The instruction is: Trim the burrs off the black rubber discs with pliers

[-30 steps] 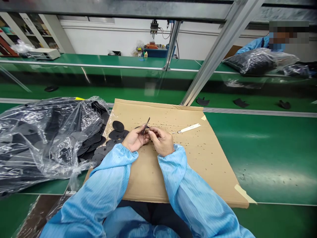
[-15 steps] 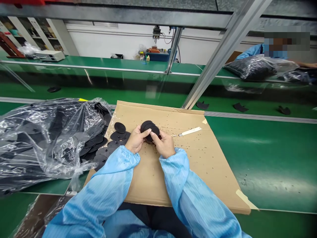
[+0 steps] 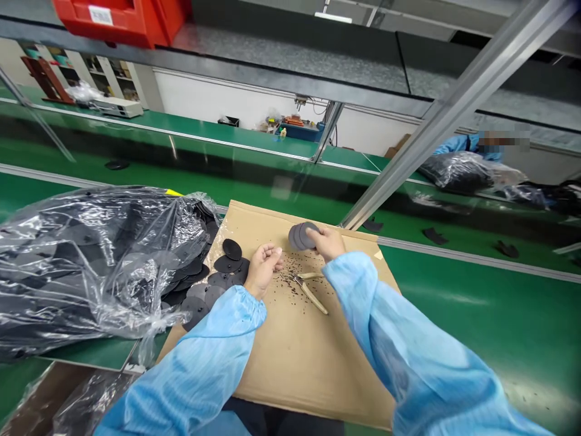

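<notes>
My right hand (image 3: 330,243) pinches a small fan of black discs (image 3: 301,236) above the far part of a cardboard sheet (image 3: 290,357). Apart from it, to the left, my left hand (image 3: 264,269) is closed with its fingers curled, and nothing shows in it. Between and below the hands lies a pair of cutting pliers (image 3: 313,297) with cream handles, spread apart. Small black bits are scattered around their jaws. Beside my left hand, more black discs (image 3: 221,280) overlap on the cardboard's left side, some with small knobs.
A large clear plastic bag (image 3: 97,266) filled with black discs covers the left of the green bench. A metal post (image 3: 399,163) slants up behind the cardboard. Curved black pieces (image 3: 434,235) lie at the back right. Beyond, a person in blue is beside another bag (image 3: 458,171).
My hands have separated; the right one has taken the discs rightward and away from the left. The view has shifted upward. The pliers show now, and the white-handled knife no longer does.
</notes>
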Demonstrator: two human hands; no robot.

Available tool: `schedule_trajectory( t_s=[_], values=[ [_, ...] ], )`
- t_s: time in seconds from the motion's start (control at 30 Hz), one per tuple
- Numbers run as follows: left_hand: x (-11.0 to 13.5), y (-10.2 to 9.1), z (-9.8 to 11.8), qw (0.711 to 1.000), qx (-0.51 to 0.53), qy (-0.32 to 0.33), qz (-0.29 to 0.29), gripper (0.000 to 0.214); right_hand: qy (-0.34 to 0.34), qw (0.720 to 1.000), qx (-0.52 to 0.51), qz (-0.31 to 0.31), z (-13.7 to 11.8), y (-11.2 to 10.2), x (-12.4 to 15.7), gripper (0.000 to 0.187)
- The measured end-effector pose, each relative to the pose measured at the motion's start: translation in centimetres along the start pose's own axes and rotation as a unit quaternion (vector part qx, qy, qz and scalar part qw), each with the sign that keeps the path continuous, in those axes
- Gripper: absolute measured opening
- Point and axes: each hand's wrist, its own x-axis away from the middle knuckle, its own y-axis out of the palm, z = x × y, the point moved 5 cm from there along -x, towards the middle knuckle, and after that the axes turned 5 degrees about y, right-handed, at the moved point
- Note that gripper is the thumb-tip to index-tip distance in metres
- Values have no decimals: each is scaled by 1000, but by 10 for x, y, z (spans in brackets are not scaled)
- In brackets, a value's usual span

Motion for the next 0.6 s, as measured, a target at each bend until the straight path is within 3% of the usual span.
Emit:
schedule_trajectory(
  t_s=[0.07,0.17,0.27,0.33,0.47,0.53,0.6],
  values=[
    [0,0,-1,1000,-6,-8,-3,36,11,995,90,34,-32,-13,-23,44],
    [0,1,-2,999,-21,-23,-13,33,-46,998,47,20,-82,-13,-40,57],
    [1,2,-2,999,-34,-30,-20,33,-99,995,21,20,-99,0,-31,54],
    [1,1,-2,999,-36,-33,-19,32,-111,993,31,-2,-89,13,-12,45],
    [0,2,-3,999,-30,-28,-32,31,-128,987,71,-67,-40,33,48,39],
    [1,3,-4,998,-23,-24,-45,33,-158,984,74,-46,-17,35,77,37],
    [4,6,-5,997,-24,-20,-63,39,-212,976,53,22,0,35,100,35]
  ],
)
